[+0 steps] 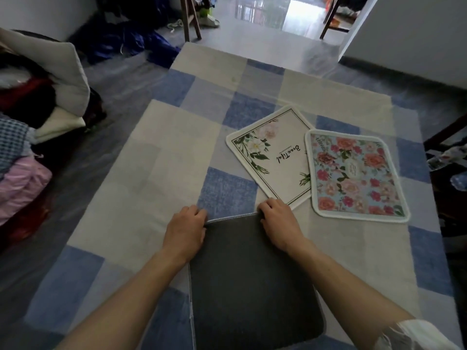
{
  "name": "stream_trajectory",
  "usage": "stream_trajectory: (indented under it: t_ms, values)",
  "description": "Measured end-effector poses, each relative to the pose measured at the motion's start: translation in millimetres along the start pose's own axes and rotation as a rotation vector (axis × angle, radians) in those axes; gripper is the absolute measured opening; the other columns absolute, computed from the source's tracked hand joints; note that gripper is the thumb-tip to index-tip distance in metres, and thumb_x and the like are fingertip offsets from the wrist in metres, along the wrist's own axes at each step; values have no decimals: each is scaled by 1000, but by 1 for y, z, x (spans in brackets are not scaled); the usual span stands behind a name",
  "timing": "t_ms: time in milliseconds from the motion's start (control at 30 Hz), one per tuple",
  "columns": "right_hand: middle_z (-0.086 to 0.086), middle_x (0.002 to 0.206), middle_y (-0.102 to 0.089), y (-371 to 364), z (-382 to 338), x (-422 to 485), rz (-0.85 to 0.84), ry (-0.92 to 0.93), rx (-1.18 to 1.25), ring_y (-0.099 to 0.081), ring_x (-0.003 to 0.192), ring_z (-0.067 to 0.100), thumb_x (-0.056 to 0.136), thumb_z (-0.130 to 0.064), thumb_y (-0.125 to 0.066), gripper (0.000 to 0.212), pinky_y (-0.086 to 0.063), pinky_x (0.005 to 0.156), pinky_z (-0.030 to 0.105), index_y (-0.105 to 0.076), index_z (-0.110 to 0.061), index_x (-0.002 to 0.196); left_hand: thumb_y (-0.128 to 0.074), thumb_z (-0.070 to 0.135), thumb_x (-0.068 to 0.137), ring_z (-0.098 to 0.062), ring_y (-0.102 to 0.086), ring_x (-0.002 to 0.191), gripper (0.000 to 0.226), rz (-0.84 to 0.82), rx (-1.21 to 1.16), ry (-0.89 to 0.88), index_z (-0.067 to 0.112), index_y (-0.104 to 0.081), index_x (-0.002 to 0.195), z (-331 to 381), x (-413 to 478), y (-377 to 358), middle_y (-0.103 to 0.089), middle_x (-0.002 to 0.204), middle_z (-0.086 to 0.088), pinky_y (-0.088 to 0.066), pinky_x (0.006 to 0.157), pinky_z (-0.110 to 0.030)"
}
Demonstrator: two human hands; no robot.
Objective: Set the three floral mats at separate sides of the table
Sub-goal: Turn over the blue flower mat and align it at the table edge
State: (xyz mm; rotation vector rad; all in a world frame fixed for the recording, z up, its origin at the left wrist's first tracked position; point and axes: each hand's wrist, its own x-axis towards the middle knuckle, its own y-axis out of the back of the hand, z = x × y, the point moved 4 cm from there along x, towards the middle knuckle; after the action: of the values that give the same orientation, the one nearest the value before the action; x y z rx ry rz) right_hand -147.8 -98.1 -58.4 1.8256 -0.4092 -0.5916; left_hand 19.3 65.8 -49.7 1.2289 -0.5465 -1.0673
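A mat lying grey underside up [252,279] sits at the near edge of the blue-and-cream checked table cover [161,173]. My left hand [185,229] grips its far left corner and my right hand [279,222] grips its far right corner, fingers curled over the edge. Beyond my right hand lies a white mat with pale flowers and the word "Beautiful" [274,157], turned at an angle. A blue mat with pink and red roses [353,175] lies to its right, overlapping its edge.
Piled clothes and cushions [32,117] fill the left side of the room. Blue fabric [131,44] and wooden chair legs [189,18] stand beyond the table's far end. A dark chair with plastic bottles [449,157] is at the right.
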Motion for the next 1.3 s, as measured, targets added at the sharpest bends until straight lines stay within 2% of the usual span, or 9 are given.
stream_trajectory:
  t_ms: [167, 367, 533, 733, 867, 933, 1033, 1100, 1300]
  values:
    - [1, 102, -58, 19, 3, -10, 49, 16, 51, -51, 95, 20, 87, -16, -61, 9, -46, 81, 35, -58, -18, 95, -67, 9, 75, -29, -54, 87, 14, 69, -69, -82, 14, -58, 86, 13, -12, 17, -60, 91, -7, -47, 70, -41]
    - [-4, 99, -54, 60, 1, -37, 140, 56, 133, -47, 91, 16, 90, -16, -59, 9, -47, 79, 34, -54, -22, 94, -64, 10, 81, -25, -52, 84, 8, 166, -113, -163, 15, -58, 85, 35, -23, 59, -58, 88, -6, -45, 72, -39]
    - [-4, 95, -52, 114, -9, -65, 360, 55, 162, -46, 88, 15, 91, -14, -59, 7, -46, 76, 32, -56, -19, 95, -63, 10, 83, -23, -50, 82, 9, 299, -82, -257, 16, -57, 86, 57, -31, 112, -56, 87, -3, -45, 72, -39]
    - [2, 94, -60, 191, -30, -96, 686, -6, 164, -50, 85, 13, 89, -11, -64, 6, -42, 75, 26, -64, -13, 94, -65, 8, 84, -23, -51, 79, 7, 612, -43, -436, 9, -62, 90, 82, -37, 189, -59, 87, -9, -41, 67, -33]
    - [4, 89, -58, 216, -49, -117, 825, 29, 128, -47, 80, 12, 86, -7, -66, 6, -41, 70, 24, -64, -11, 90, -63, 11, 88, -21, -50, 78, 6, 761, -37, -508, 8, -62, 93, 85, -55, 216, -61, 88, -10, -43, 65, -32]
    - [5, 88, -57, 215, -59, -126, 862, 43, 122, -48, 80, 15, 86, -5, -67, 7, -44, 67, 27, -64, -9, 90, -61, 13, 90, -22, -50, 77, 7, 769, -27, -527, 8, -63, 94, 81, -66, 216, -60, 88, -10, -44, 64, -36]
    - [4, 87, -57, 197, -68, -141, 866, 42, 117, -45, 81, 13, 86, -5, -68, 7, -38, 69, 24, -63, -9, 87, -62, 16, 90, -24, -53, 79, 10, 693, 0, -563, 7, -64, 94, 69, -82, 200, -62, 92, -11, -45, 62, -37]
    - [2, 88, -57, 173, -72, -153, 813, 33, 112, -45, 82, 14, 86, -6, -69, 8, -38, 71, 24, -63, -11, 87, -63, 15, 89, -26, -54, 80, 9, 613, 19, -586, 8, -65, 95, 58, -94, 179, -63, 94, -12, -45, 63, -38]
    - [1, 90, -61, 82, -84, -195, 545, -21, 164, -55, 82, 21, 87, -11, -66, 4, -49, 70, 38, -64, -14, 89, -73, 10, 82, -28, -56, 73, 10, 387, 48, -632, 10, -67, 89, 33, -137, 109, -64, 88, -10, -46, 61, -37]
